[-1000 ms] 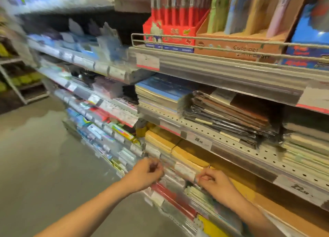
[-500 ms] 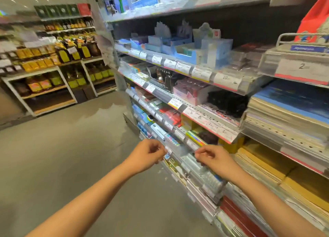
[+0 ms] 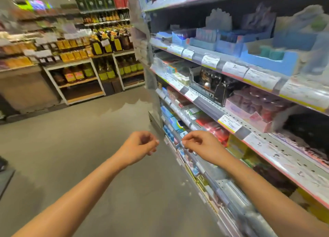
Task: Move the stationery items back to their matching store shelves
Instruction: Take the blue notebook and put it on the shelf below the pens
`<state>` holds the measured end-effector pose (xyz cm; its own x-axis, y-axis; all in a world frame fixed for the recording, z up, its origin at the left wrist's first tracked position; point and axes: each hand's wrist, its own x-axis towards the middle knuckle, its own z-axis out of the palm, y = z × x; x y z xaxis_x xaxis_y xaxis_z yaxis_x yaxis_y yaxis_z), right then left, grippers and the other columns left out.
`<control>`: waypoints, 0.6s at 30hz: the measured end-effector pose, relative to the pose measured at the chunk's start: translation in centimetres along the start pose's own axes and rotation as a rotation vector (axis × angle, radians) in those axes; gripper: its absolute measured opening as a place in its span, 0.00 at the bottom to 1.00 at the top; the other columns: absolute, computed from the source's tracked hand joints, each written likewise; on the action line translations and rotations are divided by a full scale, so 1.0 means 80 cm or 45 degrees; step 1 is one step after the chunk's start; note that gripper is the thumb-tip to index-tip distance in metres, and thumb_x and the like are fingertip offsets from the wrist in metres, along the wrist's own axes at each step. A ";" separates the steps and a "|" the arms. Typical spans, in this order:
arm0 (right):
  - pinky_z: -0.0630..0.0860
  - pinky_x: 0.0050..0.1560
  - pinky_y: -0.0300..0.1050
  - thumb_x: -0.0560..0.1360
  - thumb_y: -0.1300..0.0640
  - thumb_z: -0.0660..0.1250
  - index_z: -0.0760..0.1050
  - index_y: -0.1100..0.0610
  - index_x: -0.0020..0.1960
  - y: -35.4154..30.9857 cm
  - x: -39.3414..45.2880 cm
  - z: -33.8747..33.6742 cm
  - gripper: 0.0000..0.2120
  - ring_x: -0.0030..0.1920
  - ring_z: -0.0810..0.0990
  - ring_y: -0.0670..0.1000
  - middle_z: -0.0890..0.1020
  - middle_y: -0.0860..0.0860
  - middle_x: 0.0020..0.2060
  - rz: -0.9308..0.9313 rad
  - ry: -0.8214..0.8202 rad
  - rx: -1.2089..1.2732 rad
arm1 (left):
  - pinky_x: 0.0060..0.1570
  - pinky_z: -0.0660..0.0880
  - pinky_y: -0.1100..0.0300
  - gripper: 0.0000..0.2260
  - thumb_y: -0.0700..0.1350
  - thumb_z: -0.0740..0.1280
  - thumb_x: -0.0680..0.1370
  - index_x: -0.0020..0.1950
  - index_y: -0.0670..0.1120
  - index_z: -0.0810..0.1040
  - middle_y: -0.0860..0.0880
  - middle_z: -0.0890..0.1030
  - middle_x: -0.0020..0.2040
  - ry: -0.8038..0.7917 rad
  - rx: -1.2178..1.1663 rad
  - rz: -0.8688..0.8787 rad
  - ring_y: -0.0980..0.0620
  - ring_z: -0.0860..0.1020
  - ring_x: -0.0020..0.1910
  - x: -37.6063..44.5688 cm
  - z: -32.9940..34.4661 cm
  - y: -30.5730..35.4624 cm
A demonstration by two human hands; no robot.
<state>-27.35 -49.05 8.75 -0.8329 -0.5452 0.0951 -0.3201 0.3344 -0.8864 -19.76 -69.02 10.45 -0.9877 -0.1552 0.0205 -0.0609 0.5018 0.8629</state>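
Open floor (image 3: 89,147) left of shelves (image 3: 231,112); left hand (image 3: 140,147) and right hand (image 3: 203,146) grips curled, empty.

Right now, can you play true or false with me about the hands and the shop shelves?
1. Both hands are held out in front of the person. True: the left hand and right hand are side by side.
2. The left hand is holding a big red book. False: its fingers are curled and no book is in it.
3. The stationery shelves are on the person's right. True.
4. The shelves across the aisle hold toys. False: they hold bottles with yellow labels.
5. The floor is covered in fallen boxes. False: it looks bare and grey.
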 end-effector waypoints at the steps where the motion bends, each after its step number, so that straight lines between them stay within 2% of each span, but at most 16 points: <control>1: 0.78 0.50 0.52 0.72 0.59 0.68 0.80 0.59 0.45 -0.001 0.026 0.001 0.05 0.41 0.82 0.59 0.84 0.62 0.42 -0.018 -0.007 0.005 | 0.26 0.69 0.73 0.06 0.36 0.63 0.77 0.40 0.39 0.74 0.46 0.75 0.30 0.017 0.009 -0.001 0.62 0.72 0.21 0.021 -0.010 -0.004; 4: 0.78 0.51 0.54 0.72 0.60 0.68 0.79 0.55 0.41 -0.006 0.104 -0.002 0.02 0.39 0.81 0.57 0.84 0.64 0.41 -0.047 0.023 0.025 | 0.26 0.69 0.73 0.09 0.36 0.63 0.76 0.36 0.42 0.74 0.45 0.76 0.30 0.050 0.041 0.002 0.62 0.72 0.22 0.086 -0.041 -0.012; 7: 0.79 0.49 0.59 0.72 0.59 0.68 0.78 0.51 0.38 -0.013 0.176 -0.006 0.05 0.41 0.81 0.62 0.83 0.64 0.39 -0.046 0.024 0.052 | 0.28 0.70 0.69 0.08 0.38 0.63 0.76 0.37 0.41 0.75 0.46 0.77 0.30 0.089 0.061 0.011 0.61 0.73 0.23 0.144 -0.073 -0.018; 9: 0.78 0.47 0.55 0.71 0.60 0.68 0.78 0.51 0.37 -0.014 0.222 -0.009 0.07 0.37 0.79 0.58 0.82 0.55 0.33 -0.046 0.013 0.093 | 0.33 0.72 0.64 0.07 0.39 0.64 0.76 0.40 0.38 0.77 0.47 0.78 0.31 0.128 0.080 0.009 0.58 0.74 0.25 0.179 -0.095 -0.024; 11: 0.75 0.46 0.50 0.71 0.62 0.68 0.78 0.51 0.37 -0.016 0.262 -0.008 0.08 0.36 0.77 0.52 0.80 0.48 0.30 -0.048 0.016 0.130 | 0.35 0.73 0.61 0.08 0.40 0.64 0.76 0.43 0.36 0.78 0.47 0.79 0.31 0.155 0.080 0.008 0.57 0.74 0.26 0.210 -0.113 -0.032; 16: 0.76 0.49 0.51 0.72 0.63 0.68 0.78 0.52 0.39 -0.019 0.370 0.002 0.08 0.38 0.79 0.53 0.81 0.52 0.34 -0.073 0.041 0.131 | 0.33 0.73 0.65 0.10 0.40 0.64 0.76 0.43 0.34 0.78 0.46 0.79 0.31 0.166 0.082 0.032 0.59 0.74 0.26 0.305 -0.165 -0.064; 18: 0.77 0.48 0.52 0.72 0.63 0.68 0.77 0.52 0.39 -0.019 0.418 0.010 0.07 0.38 0.79 0.54 0.81 0.54 0.35 -0.077 0.087 0.107 | 0.35 0.73 0.64 0.10 0.41 0.64 0.76 0.44 0.33 0.78 0.46 0.78 0.32 0.152 0.071 0.072 0.57 0.75 0.28 0.348 -0.191 -0.078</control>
<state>-54.31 -68.40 12.93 -0.8429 -0.5078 0.1779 -0.3343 0.2352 -0.9126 -44.69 -89.46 13.37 -0.9658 -0.2234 0.1313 -0.0165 0.5589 0.8291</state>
